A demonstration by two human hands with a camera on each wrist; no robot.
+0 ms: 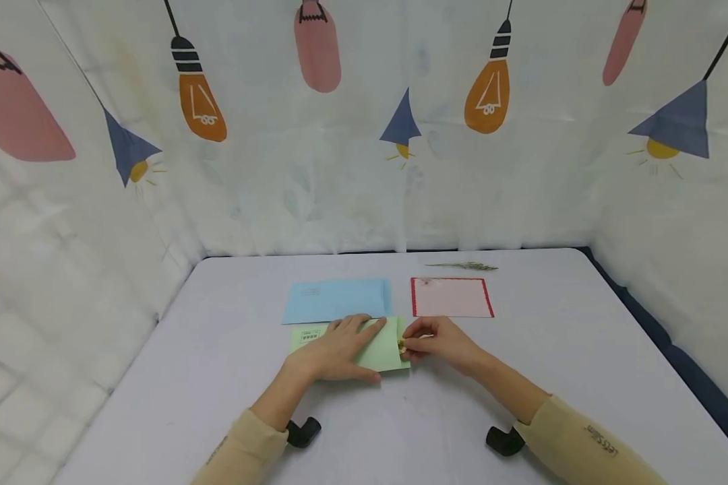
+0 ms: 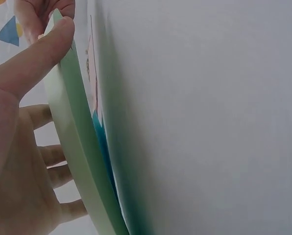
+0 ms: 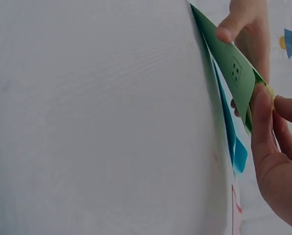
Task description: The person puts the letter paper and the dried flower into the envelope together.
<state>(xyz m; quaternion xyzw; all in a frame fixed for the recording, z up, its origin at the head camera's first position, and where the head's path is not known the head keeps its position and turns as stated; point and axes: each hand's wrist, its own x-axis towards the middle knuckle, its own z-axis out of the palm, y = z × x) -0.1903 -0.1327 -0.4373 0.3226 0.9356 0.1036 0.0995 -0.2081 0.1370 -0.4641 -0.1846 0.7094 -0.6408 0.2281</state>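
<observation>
Right hand [image 1: 435, 341] pinches a small yellow item [image 1: 402, 346] at the green envelope [image 1: 382, 351]

The green envelope lies in front of the person, and every other thing takes its place from it. The person's left hand [image 1: 335, 351] covers the envelope's middle and holds it, the thumb along the near edge and the fingers reaching over to the far edge. In the left wrist view the thumb is on one side of it and the fingers on the other.

At the envelope's right end, the right hand has thumb and fingers together, clamped on the small yellow item. Its fingers partly hide it, so how far it sits inside the envelope cannot be told. A printed box [image 1: 311, 335] shows on the envelope's left part.

Just beyond the envelope is a blue envelope [image 1: 340, 302]. Beyond it and to the right lies a pink card [image 1: 451, 300] edged in red, and farther past that a dried sprig [image 1: 470, 266]. All lie on a white table [image 1: 558, 350]. Nearer the person than the envelope are two beige sleeves [image 1: 582, 444], with a black device [image 1: 303, 432] at each wrist. Behind everything, well past the envelope, hangs a pale cloth [image 1: 279, 195] printed with lamps.
</observation>
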